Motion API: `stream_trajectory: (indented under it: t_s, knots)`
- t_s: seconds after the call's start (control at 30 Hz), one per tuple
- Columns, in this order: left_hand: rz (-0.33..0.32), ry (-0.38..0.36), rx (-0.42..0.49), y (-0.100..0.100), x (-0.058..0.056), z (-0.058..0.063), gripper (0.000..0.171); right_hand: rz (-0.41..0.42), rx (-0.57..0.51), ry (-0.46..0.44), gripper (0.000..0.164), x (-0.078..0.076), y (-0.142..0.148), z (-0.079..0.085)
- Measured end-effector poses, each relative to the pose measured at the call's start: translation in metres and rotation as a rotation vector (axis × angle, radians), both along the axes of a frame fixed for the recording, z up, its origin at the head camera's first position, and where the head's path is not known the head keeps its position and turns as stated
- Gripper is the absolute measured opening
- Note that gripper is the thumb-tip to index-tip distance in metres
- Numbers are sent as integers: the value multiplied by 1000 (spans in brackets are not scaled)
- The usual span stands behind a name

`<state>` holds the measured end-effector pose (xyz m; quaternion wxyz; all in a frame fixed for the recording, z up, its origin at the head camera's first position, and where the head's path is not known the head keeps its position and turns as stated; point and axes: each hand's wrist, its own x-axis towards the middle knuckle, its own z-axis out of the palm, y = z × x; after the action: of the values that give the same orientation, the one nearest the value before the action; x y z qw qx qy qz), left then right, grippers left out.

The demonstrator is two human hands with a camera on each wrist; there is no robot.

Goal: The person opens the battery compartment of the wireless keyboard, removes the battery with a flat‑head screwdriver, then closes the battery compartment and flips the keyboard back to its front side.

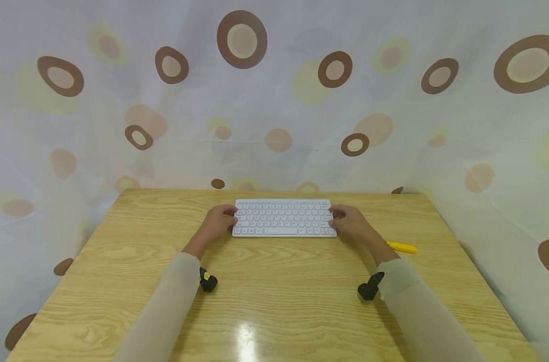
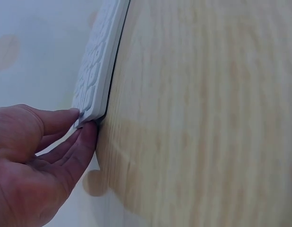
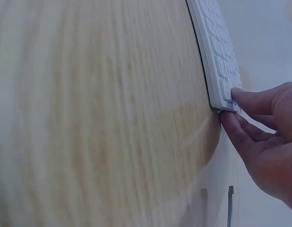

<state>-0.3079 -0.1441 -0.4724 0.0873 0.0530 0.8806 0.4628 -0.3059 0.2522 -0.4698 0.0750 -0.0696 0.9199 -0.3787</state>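
Note:
A white keyboard (image 1: 283, 217) lies near the far edge of the table, its space bar side toward me. At its left end my left hand (image 1: 219, 221) pinches the edge, thumb on top and fingers at the underside, as the left wrist view shows on the keyboard (image 2: 99, 71). The right end is pinched the same way by my right hand (image 1: 349, 221). In the right wrist view the thumb of that hand (image 3: 273, 137) presses the top of the keyboard (image 3: 216, 56) near its corner, with a fingertip beneath.
A yellow-handled tool (image 1: 402, 247) lies beside my right forearm, partly hidden by it. The wooden table (image 1: 283, 296) ends at a patterned curtain (image 1: 274, 100) behind and on both sides. Each wrist wears a small black camera (image 1: 208, 280).

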Motion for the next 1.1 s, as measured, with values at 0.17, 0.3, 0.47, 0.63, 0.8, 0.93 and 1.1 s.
stream_trajectory:
  t_s: [0.17,0.3,0.47,0.63,0.8,0.93,1.1]
  knots:
    - [-12,1,-22,-2,9,5,40,-24,27,-5,46,13,-5,5]
    - [-27,-2,-34,-2,19,8,41,-46,47,-12,46,23,-7,9]
    - [-40,4,-56,-3,31,7,39,-26,69,-3,45,35,-8,12]
    - [-30,-16,-48,-4,44,5,39,-12,84,-4,44,48,-6,10]
    - [-22,-20,-35,-4,59,2,39,-24,93,-9,44,63,-4,7]
    - [-30,-9,-31,-4,72,1,38,-26,90,-10,43,78,-5,9]
    - [-26,-32,13,-5,86,2,36,-27,72,-12,43,90,-3,8]
